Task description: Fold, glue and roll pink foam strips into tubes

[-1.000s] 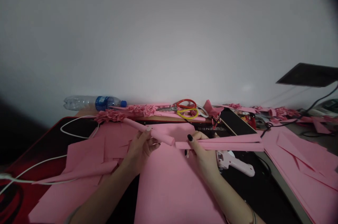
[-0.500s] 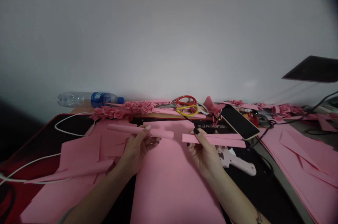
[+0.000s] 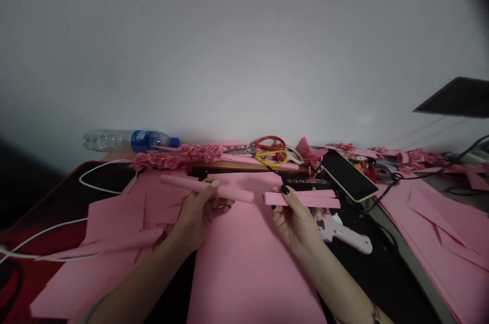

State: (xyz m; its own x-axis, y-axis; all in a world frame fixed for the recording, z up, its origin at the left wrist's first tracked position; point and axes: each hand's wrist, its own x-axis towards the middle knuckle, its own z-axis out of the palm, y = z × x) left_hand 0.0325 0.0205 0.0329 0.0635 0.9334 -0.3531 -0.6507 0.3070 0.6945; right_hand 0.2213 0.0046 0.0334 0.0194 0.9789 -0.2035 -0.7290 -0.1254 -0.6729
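Observation:
A rolled pink paper tube (image 3: pixel 235 194) is pinched between the thumb and fingers of my left hand (image 3: pixel 200 214), its long end pointing left. My right hand (image 3: pixel 296 219) closes on a pink paper roll (image 3: pixel 319 201) that looks doubled or split lengthwise, pointing right. The near ends of the two rolls face each other with a small gap between them. Below both hands lies a large pink paper sheet (image 3: pixel 254 268). Just right of my right hand rests a pale pink glue gun (image 3: pixel 349 237), partly hidden by the wrist.
Scissors (image 3: pixel 269 152) with red and yellow handles lie at the back beside pink paper flowers (image 3: pixel 202 152). A plastic bottle (image 3: pixel 114 140) lies back left; a phone (image 3: pixel 351 176) sits at right. Cut pink sheets (image 3: pixel 114 219) and a white cable (image 3: pixel 82 179) occupy the left.
The roll in my right hand now reaches less far to the right and its halves spread a little more. My left hand and its tube have barely shifted; the view moved slightly.

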